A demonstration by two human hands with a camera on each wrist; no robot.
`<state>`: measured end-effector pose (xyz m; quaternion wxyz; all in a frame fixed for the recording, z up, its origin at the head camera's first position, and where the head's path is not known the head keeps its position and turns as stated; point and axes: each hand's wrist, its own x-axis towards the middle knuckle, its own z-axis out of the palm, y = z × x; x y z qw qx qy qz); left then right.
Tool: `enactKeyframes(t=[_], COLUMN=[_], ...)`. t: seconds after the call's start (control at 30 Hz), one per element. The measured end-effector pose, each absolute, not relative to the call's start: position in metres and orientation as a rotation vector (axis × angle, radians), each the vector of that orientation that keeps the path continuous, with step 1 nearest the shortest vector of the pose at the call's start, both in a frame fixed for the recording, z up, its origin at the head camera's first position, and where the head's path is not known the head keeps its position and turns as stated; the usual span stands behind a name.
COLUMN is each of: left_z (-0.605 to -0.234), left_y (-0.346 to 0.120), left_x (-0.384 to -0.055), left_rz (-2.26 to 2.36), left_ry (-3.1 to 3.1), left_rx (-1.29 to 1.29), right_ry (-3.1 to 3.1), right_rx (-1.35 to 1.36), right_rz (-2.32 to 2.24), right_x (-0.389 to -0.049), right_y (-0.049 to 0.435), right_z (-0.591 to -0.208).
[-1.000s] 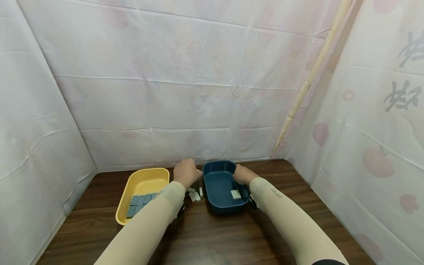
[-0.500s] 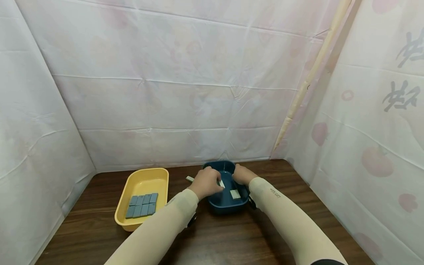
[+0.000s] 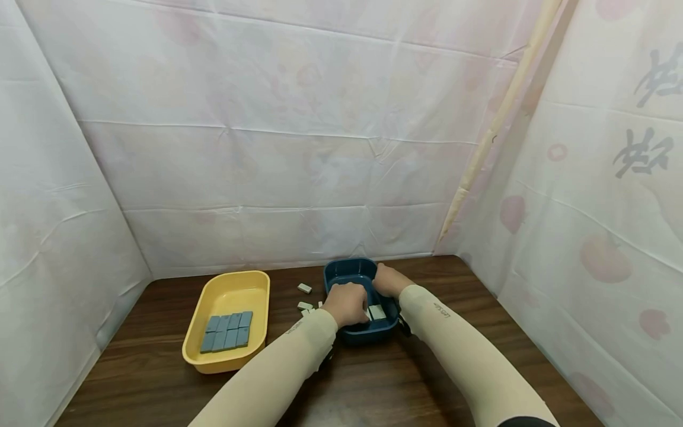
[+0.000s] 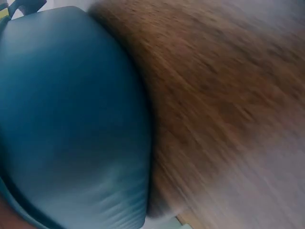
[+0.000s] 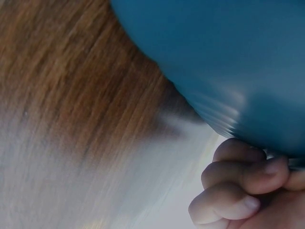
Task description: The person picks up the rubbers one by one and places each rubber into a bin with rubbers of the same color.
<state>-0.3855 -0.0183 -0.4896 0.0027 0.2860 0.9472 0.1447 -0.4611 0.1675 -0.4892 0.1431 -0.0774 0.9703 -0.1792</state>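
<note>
My left hand (image 3: 347, 304) is down inside a dark blue plastic tray (image 3: 358, 337), pinching a small white tile (image 3: 368, 314). That tile is right beside a pale tile (image 3: 377, 312) lying on the tray's floor. At the tray's far right side, my right hand (image 3: 392, 281) grips the rim. The right wrist view shows curled fingers (image 5: 228, 200) at the edge of the blue wall. In the left wrist view the tray's outer wall (image 4: 76, 114) fills the left side, and only a sliver of skin shows.
Several loose white tiles (image 3: 305, 288) lie on the dark wooden table (image 3: 160, 356) left of the blue tray. Farther left stands a yellow tray (image 3: 261, 296) holding blue-grey tiles (image 3: 226, 332) in two rows. A printed white curtain (image 3: 299, 148) encloses the table's back and sides.
My left hand has moved from the loose tiles over the blue tray's left rim and down inside, carrying a white tile. The right hand stays on the rim.
</note>
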Motion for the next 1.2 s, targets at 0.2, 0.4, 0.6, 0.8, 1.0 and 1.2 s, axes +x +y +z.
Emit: enactKeyframes(t=[0.2,0.4,0.6,0.8,1.0,1.2], left_z=[-0.489,-0.491,-0.49,-0.481,-0.464,-0.461], left_y=[-0.013,-0.007,-0.007,-0.023,-0.055,-0.087], left_x=[-0.385,-0.383,-0.381,-0.383,-0.396,-0.411], left_rz=[0.438,0.395,0.384,0.417,0.449,0.544], left_ry=[2.965,2.993,2.985,3.026,3.22,3.365], left_rx=[0.881,0.841,0.84,0.881,0.778,0.525], right_ry=[2.801,2.801,2.793,2.795,2.802,2.795], right_rx=[-0.235,-0.239,-0.225,-0.207,-0.148,-0.128], right_rz=[-0.522,-0.527,-0.529,-0.532,-0.522,-0.527], right_x=[-0.454,-0.454,-0.452,-0.452,-0.458,-0.46], right_y=[0.165,0.165,0.164,0.164,0.165,0.167], right_z=[-0.482,-0.482,-0.481,-0.481,-0.486,-0.488])
